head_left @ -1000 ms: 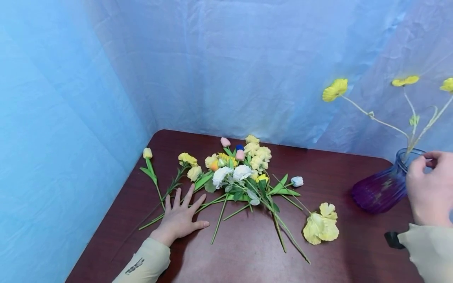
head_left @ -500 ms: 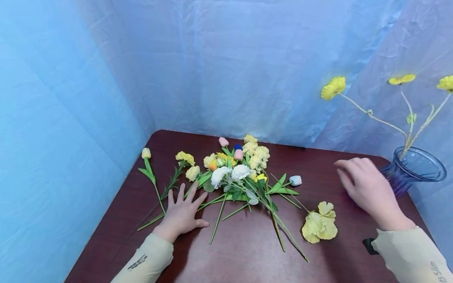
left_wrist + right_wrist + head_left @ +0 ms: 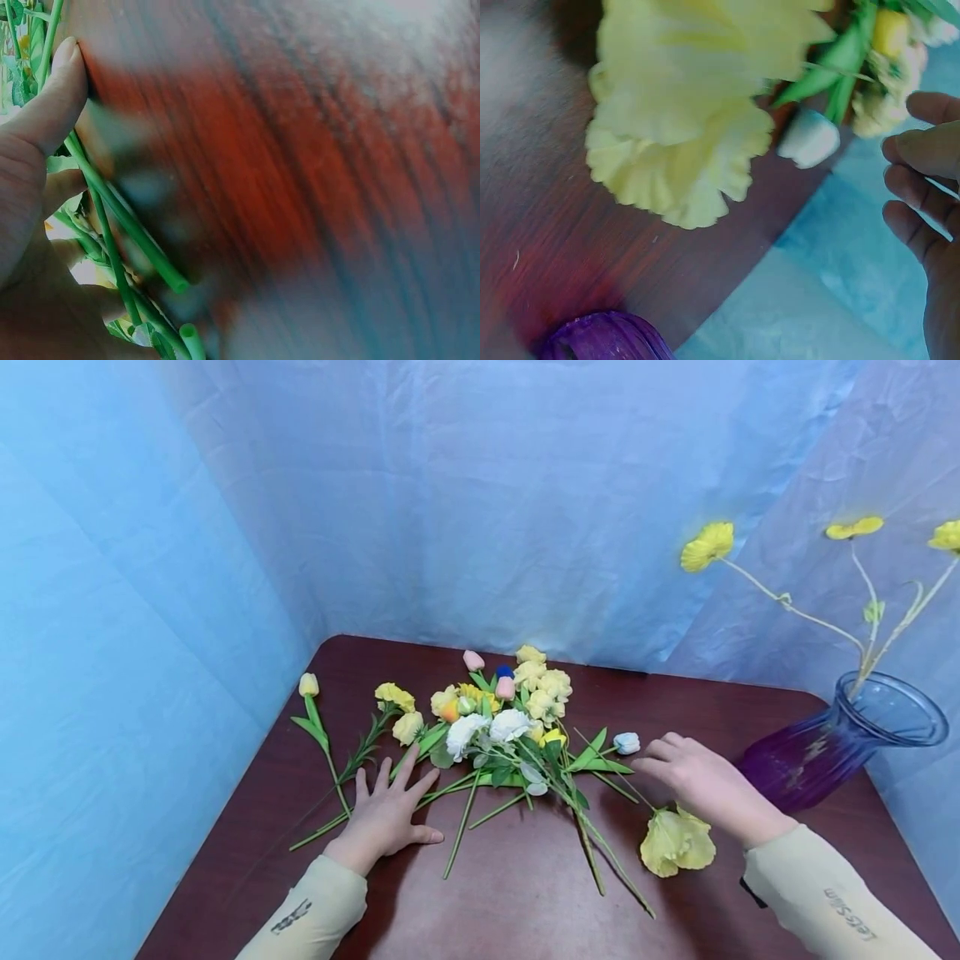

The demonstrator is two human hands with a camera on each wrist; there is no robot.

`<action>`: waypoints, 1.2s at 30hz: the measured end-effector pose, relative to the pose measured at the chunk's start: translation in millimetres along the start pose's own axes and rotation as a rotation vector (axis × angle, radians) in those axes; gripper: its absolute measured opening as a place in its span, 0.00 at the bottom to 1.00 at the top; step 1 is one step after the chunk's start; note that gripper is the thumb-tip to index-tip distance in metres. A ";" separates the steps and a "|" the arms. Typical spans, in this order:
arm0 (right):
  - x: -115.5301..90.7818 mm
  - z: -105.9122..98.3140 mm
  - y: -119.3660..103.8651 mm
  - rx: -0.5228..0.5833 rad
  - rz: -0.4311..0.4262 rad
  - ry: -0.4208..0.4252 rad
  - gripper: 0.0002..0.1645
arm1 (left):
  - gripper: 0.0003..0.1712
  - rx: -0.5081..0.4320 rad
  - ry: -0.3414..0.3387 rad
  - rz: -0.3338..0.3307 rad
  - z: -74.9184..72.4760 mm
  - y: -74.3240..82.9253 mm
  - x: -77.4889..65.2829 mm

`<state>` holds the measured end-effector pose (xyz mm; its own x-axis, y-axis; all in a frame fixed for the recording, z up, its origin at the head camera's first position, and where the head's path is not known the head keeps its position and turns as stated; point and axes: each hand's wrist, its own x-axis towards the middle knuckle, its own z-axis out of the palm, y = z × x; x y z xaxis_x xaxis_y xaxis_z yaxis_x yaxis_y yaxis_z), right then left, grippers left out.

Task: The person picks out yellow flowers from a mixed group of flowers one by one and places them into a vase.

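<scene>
My left hand (image 3: pixel 386 818) lies with fingers spread on the table, over green stems (image 3: pixel 124 217) at the left of a loose flower pile. My right hand (image 3: pixel 697 777) hovers above a pale yellow flower (image 3: pixel 675 842) and right of a light blue tulip (image 3: pixel 626 743); it holds nothing, its fingers loosely bent, as the right wrist view shows. In the pile, white flowers (image 3: pixel 480 731) lie in front of cream blossoms (image 3: pixel 546 689) and pink tulips (image 3: pixel 504 687). A blue-purple glass vase (image 3: pixel 813 752) leans at the right, holding yellow poppy-like flowers (image 3: pixel 707 547) on a branched stem.
The dark red-brown table (image 3: pixel 510 902) has rounded back corners. Blue cloth (image 3: pixel 480 510) hangs behind and at the left. A single cream tulip (image 3: pixel 309 685) and a yellow flower (image 3: pixel 394 697) lie near the left edge.
My right hand has left the vase's mouth and moved left to above the pale yellow flower. The branched yellow flowers stay in the vase. My left hand has barely moved.
</scene>
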<state>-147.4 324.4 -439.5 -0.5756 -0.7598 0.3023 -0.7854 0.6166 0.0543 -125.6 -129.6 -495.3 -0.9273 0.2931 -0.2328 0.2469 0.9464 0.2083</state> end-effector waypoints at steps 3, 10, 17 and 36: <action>1.9 9.0 -1.2 -0.048 -0.082 -0.039 0.28 | 0.54 -0.009 -0.003 -0.005 1.2 -0.7 0.1; 3.3 25.7 -4.3 -0.187 -0.178 -0.145 0.20 | 0.54 -0.025 -0.002 -0.002 0.8 -2.3 -0.5; 2.0 33.8 -4.1 -0.213 -0.172 -0.190 0.15 | 0.54 -0.036 -0.004 0.000 0.9 -3.0 -1.7; -8.5 39.3 4.0 -0.243 -0.218 -0.174 0.13 | 0.53 -0.058 -0.006 0.008 3.0 -5.1 -2.0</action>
<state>-154.6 325.2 -479.2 -0.4471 -0.8896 0.0936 -0.8290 0.4514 0.3301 -124.1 -134.5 -498.7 -0.9236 0.3016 -0.2367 0.2373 0.9346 0.2648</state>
